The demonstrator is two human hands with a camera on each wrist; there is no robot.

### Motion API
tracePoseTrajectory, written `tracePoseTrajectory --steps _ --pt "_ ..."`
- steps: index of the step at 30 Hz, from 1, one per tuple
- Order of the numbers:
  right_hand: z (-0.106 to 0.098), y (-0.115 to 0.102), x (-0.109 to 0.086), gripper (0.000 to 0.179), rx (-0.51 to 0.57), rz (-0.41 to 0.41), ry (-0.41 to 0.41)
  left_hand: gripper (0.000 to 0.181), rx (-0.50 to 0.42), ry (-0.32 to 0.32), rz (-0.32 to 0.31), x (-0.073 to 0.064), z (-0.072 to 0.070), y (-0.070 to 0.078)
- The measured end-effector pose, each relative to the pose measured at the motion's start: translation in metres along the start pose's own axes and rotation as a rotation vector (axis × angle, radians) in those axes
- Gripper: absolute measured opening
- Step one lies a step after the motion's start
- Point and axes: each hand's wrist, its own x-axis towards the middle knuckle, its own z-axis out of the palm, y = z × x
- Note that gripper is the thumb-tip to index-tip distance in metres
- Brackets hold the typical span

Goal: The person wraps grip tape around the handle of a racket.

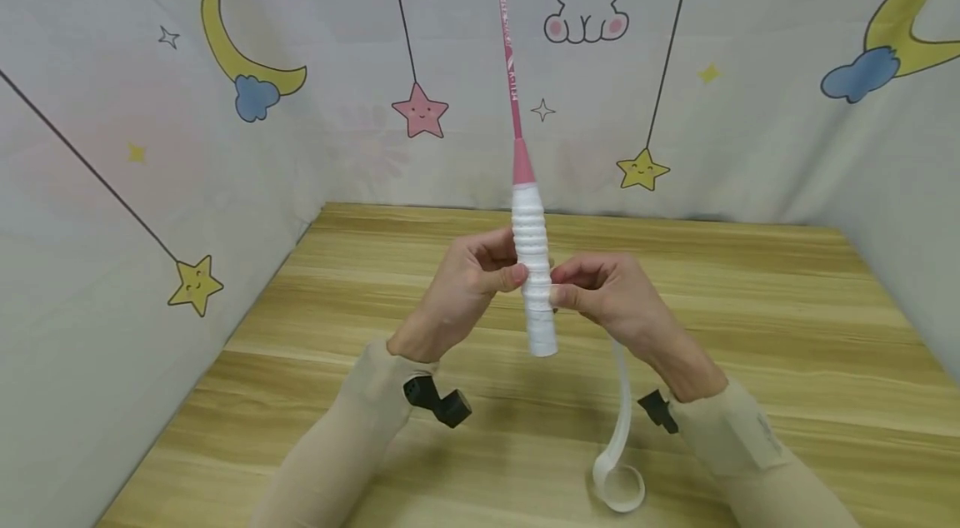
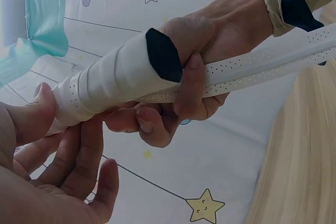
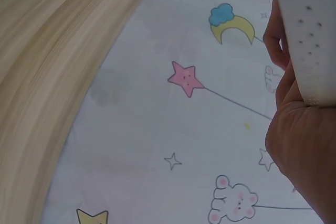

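Note:
A racket with a pink shaft (image 1: pixel 506 45) stands nearly upright, handle end down, above the table. White ribbed overgrip is wound around its handle (image 1: pixel 531 232), and a dark butt cap (image 2: pixel 163 56) shows in the left wrist view. My left hand (image 1: pixel 465 286) holds the handle from the left, thumb in front and fingers behind. On the other side my right hand (image 1: pixel 630 307) pinches the perforated grip tape (image 2: pixel 262 66) close beside the lower handle. From that hand the loose strip hangs down to a small roll (image 1: pixel 624 490). The racket's head is out of view.
Under the hands lies a wood-grain table (image 1: pixel 337 286). White fabric (image 1: pixel 337 153) printed with stars, moons and a rabbit hangs behind it and at both sides. Black wrist cameras (image 1: pixel 438 403) sit on both sleeves. A turquoise item (image 2: pixel 47 19) shows at the left wrist view's edge.

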Motion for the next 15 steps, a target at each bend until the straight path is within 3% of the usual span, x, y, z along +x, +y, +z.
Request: tracePoseTrajectory --steps 5,12,15 --pt "-0.0015 0.0053 0.0014 0.007 0.070 -0.002 -0.043 0.105 -0.032 -0.034 0.003 -0.0003 -0.0001 -0.0010" --pt "-0.0031 0.0100 0.0043 0.020 0.204 -0.054 -0.272 0.099 -0.041 -0.074 -0.028 -0.0009 -0.0008 -0.0016" --pt "-0.0027 0.0103 0.0043 0.022 0.224 -0.086 -0.309 0.102 -0.039 -0.097 -0.030 -0.0008 -0.0010 -0.0017"
